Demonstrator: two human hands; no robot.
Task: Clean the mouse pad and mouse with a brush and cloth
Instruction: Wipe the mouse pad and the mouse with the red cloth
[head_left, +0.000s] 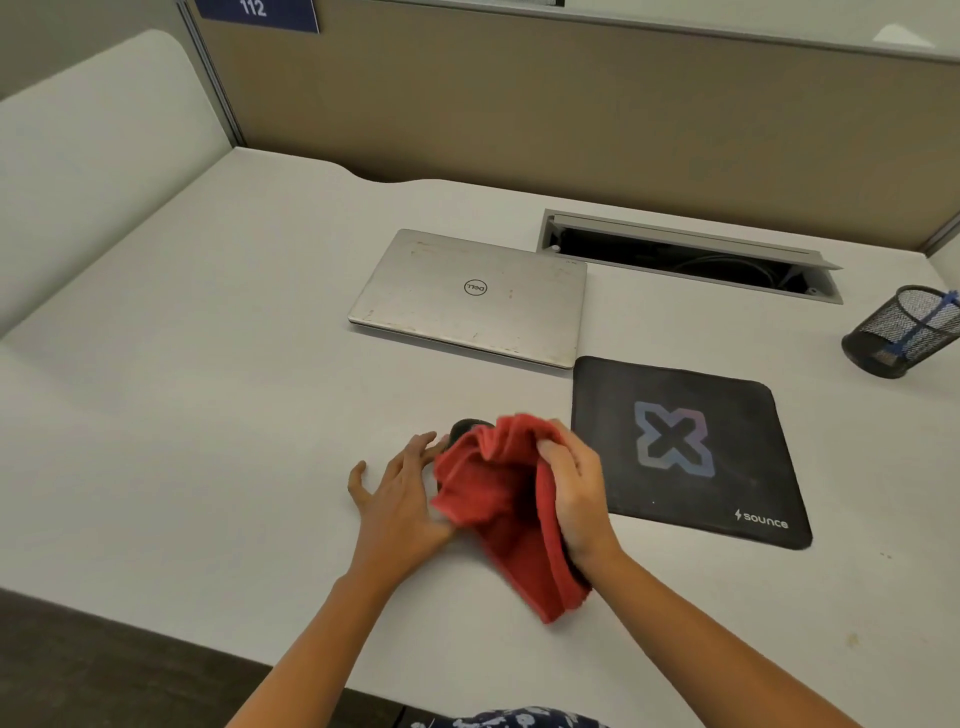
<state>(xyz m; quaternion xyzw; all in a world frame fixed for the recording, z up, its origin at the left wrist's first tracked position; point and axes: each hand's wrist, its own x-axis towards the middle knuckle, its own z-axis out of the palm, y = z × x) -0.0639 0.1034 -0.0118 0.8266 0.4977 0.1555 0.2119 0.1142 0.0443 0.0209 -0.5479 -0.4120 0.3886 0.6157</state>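
A red cloth (498, 499) lies bunched over a dark mouse (464, 428), of which only the far end shows, on the white desk left of the mouse pad. My right hand (574, 493) grips the cloth from the right with curled fingers. On the left side my left hand (400, 493) has spread, straight fingers; its fingertips reach the mouse and the palm edge touches the cloth. The black mouse pad (685, 452), printed with a pale X logo, lies flat to the right with nothing on it. No brush is clearly in view.
A shut silver laptop (470, 296) lies behind the hands. A cable slot (691, 257) with its lid raised is set into the desk (208, 389) at the back. A black mesh pen cup (906, 332) with a blue item stands at the far right. Partition walls enclose the back.
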